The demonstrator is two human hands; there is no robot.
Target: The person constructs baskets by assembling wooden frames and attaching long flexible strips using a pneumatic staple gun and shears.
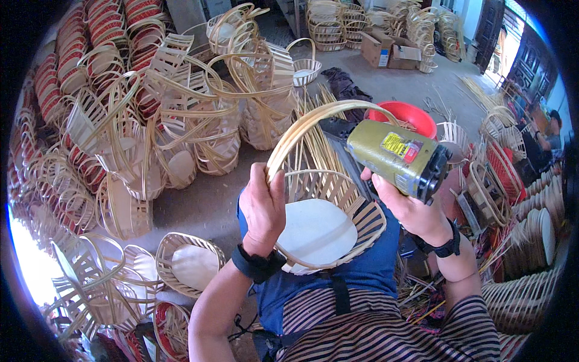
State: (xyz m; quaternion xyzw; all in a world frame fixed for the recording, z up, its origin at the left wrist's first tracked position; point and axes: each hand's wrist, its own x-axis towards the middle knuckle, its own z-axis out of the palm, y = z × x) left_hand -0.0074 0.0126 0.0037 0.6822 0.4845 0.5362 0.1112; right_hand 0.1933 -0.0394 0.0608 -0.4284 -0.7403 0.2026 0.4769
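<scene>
We see the left hand (264,208) raised upright, thumb and fingers closed on the left end of the arched, pale cane handle (319,114) of an oval, slatted light-wood basket (369,224) on the blue-clothed lap (362,274). To the right, we see the right hand (410,208), forearm bent upward, gripping an olive-green, boxy tool (392,154).

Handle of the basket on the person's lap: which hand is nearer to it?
Left. The left hand grips the handle at its left end; the right hand holds a green tool, which hides the handle's other end.
</scene>
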